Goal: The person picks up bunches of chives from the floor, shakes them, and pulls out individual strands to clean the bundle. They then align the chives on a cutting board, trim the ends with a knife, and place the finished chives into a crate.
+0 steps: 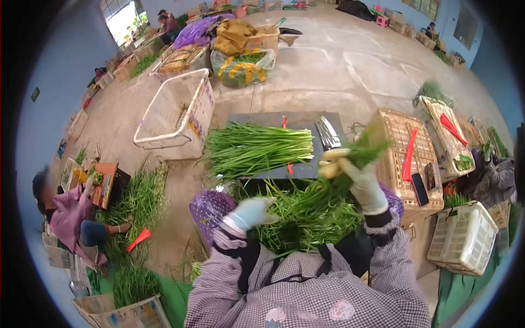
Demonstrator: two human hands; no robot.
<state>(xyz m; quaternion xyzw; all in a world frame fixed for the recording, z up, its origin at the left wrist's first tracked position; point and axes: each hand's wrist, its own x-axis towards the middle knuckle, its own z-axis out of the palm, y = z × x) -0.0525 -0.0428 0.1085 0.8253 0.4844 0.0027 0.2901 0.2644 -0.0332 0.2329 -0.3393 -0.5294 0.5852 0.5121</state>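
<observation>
My right hand [365, 187], in a pale glove with yellowish fingertips, is closed around a loose bunch of chives [372, 148], blurred by motion. My left hand [249, 216], also gloved, is held low over my lap with its fingers stretched out and nothing in them. Between my knees lies a heap of loose chives [306, 218], close to the left fingertips. In front, a thick bundle of chives [260, 148] rests on a dark board [254, 118], white ends to the right. Red ties [290, 168] show at the bundle's edges. A wide-bladed knife [328, 133] lies right of it.
A white crate [174, 112] stands front left. At right, an upturned tan crate [402, 128] carries a red strip [409, 156] and a phone [420, 189]. A white basket [462, 239] is farther right. A person [74, 218] sits at left beside chives strewn on the floor [143, 199].
</observation>
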